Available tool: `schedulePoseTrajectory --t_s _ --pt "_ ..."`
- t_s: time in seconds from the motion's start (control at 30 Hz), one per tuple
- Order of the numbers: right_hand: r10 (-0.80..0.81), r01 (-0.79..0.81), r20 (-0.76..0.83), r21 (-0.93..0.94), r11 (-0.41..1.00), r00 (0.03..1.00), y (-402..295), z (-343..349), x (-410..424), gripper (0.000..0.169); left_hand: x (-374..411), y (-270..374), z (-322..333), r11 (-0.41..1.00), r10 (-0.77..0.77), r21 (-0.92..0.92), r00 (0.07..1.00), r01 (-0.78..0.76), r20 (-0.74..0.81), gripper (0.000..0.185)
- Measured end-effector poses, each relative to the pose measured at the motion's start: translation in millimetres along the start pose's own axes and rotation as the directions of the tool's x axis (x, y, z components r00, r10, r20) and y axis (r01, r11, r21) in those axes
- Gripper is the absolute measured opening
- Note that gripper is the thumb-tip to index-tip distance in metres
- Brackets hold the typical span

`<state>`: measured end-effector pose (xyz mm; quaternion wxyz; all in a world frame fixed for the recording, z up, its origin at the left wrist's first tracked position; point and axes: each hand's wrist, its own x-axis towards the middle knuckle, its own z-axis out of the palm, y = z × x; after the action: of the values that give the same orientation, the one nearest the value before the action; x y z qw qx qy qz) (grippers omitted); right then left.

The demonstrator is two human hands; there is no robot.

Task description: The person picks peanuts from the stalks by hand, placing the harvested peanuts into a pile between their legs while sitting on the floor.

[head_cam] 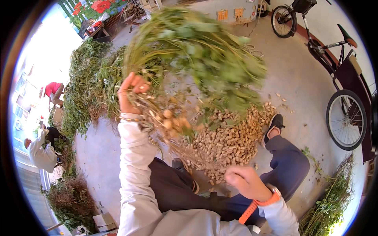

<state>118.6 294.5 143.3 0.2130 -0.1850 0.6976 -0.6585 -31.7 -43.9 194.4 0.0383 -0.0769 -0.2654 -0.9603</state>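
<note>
My left hand (134,88) is closed around the stems of an uprooted peanut plant (189,41), raised in front of me. Its blurred green leaves arc up and to the right, while the roots with peanut pods (171,121) hang below the fist toward my right side. Near the trailing root ends, my right hand (245,183) is curled, with an orange watch strap at the wrist. Whether anything sits inside those fingers is hidden. Between my feet lies a heap of loose peanuts (227,141) on the concrete floor, partly covered by the leaves.
A long pile of peanut plants (88,88) runs along the left. More plants lie at lower left (71,200) and lower right (327,194). A cargo tricycle (345,118) stands against the right wall. Two people, one in white (44,153), one in red (53,90), are at far left.
</note>
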Motion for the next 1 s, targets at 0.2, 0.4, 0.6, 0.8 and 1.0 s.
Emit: schedulePoseTrajectory --t_s 0.2,0.4,0.6,0.8,1.0 --pt "0.031 -0.160 -0.351 -0.343 0.925 0.936 67 -29 28 0.016 -11 12 -13 0.974 0.157 -0.194 0.967 -0.118 0.202 0.022" --pt "-0.319 -0.048 -0.285 -0.808 0.587 0.904 92 -9 79 0.031 -23 16 -12 0.929 0.194 -0.360 0.939 -0.083 0.285 0.025" --pt "-0.252 0.222 -0.282 -0.132 0.966 0.926 32 25 126 0.028 -36 14 2 0.918 0.189 -0.397 0.858 0.019 0.478 0.030" --pt "-0.265 0.270 -0.054 0.223 0.937 0.963 14 51 161 0.044 -33 -16 22 0.900 0.170 -0.422 0.808 0.105 0.565 0.031" --pt "-0.448 0.306 0.045 0.670 0.677 0.893 1 50 173 0.065 -29 -40 37 0.868 0.061 -0.443 0.835 0.226 0.546 0.031"
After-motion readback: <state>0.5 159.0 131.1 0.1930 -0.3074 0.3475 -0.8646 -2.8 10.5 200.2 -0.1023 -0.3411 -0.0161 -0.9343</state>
